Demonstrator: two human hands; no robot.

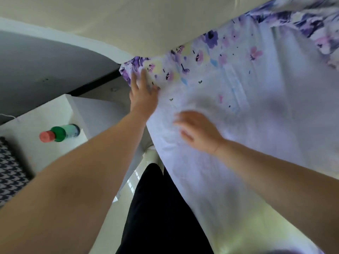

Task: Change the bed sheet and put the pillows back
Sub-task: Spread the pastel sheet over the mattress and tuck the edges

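A white bed sheet [256, 110] with purple and pink flowers covers the mattress and hangs over its near side. My left hand [143, 92] lies flat on the sheet at the bed's corner, fingers straight and pointing toward the cream headboard [146, 24]. My right hand [198, 132] is blurred and rests on the sheet a little nearer to me, fingers spread and relaxed. Bunched floral fabric [311, 24] lies at the top right. No pillows are in view.
A white bedside table [45, 114] stands left of the bed with a green bottle with a red cap [58, 133] lying on it. A black-and-white houndstooth cloth [9, 171] is at the left edge. My black trouser leg [156, 208] stands on the pale floor between table and bed.
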